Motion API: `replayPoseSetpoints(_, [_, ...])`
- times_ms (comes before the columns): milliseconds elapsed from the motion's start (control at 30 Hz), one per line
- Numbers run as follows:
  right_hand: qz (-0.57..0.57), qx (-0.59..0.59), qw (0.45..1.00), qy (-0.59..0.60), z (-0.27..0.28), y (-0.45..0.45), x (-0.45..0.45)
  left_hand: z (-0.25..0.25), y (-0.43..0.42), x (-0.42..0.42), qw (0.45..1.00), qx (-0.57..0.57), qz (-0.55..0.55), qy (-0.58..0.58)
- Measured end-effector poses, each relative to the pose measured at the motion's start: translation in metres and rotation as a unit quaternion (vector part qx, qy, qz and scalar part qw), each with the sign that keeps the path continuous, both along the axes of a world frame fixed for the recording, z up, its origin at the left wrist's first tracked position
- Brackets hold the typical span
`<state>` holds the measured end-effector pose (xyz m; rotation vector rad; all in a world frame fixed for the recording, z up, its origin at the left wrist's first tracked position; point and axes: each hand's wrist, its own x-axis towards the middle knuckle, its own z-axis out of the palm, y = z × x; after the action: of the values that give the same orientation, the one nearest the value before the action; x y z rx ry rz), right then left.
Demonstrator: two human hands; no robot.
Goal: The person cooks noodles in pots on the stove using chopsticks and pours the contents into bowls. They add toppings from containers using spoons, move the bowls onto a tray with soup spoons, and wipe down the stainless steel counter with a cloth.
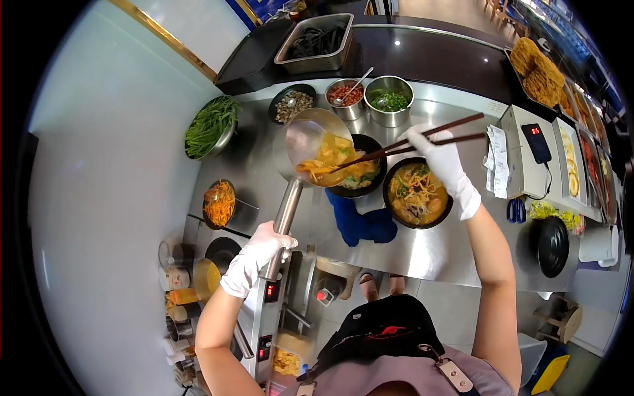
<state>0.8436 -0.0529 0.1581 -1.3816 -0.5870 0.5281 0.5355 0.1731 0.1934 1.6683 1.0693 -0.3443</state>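
Observation:
My left hand, in a white glove, is closed around the handle of a steel saucepan. The pan is tilted to the right over a black bowl that has greens in it. Orange broth with yellowish chunks lies at the pan's lower lip. My gloved right hand grips long brown chopsticks, whose tips reach into the food at the pan's edge. Below that hand stands a second black bowl, full of noodle soup. A blue cloth lies crumpled in front of the bowls.
Around the steel counter stand a bowl of long greens, shredded carrot, a dish of small shells, a pot of chopped red pieces and chopped scallions. Scissors and a black plate are at the right.

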Motion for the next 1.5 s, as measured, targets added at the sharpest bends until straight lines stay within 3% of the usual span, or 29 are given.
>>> replayPoseSetpoints(100, [-0.046, 0.049, 0.989, 0.132, -0.030, 0.005, 0.027, 0.000, 0.001, -0.001, 1.000, 0.006, -0.003, 0.001])
replayPoseSetpoints(333, [-0.083, 0.127, 0.962, 0.228, -0.076, -0.005, 0.035, 0.002, 0.003, -0.003, 1.000, -0.028, 0.012, -0.007])
replayPoseSetpoints(867, [-0.109, 0.238, 0.937, 0.231, -0.070, -0.073, 0.014, 0.006, 0.009, -0.006, 0.999, -0.014, 0.032, -0.003])
replayPoseSetpoints(1000, [-0.124, 0.227, 0.947, 0.191, -0.070, -0.094, 0.007, 0.009, 0.010, -0.007, 0.999, -0.015, 0.033, -0.008])
replayPoseSetpoints(1100, [-0.169, 0.165, 0.959, 0.154, -0.079, -0.101, -0.003, 0.008, 0.012, -0.009, 0.999, -0.010, 0.033, -0.013])
replayPoseSetpoints(1267, [-0.147, 0.056, 0.982, 0.104, -0.095, -0.084, -0.039, 0.010, 0.011, -0.007, 1.000, -0.004, 0.027, -0.004])
replayPoseSetpoints(1367, [-0.101, 0.051, 0.993, 0.039, -0.070, -0.075, -0.060, 0.009, 0.012, -0.006, 1.000, -0.002, 0.030, -0.002])
replayPoseSetpoints(1400, [-0.100, -0.009, 0.995, -0.009, -0.048, -0.076, -0.062, 0.008, 0.013, -0.007, 1.000, -0.003, 0.031, -0.001])
replayPoseSetpoints(1500, [-0.104, -0.035, 0.985, -0.130, 0.007, -0.086, -0.065, 0.005, 0.017, -0.009, 0.999, -0.019, 0.029, -0.014])
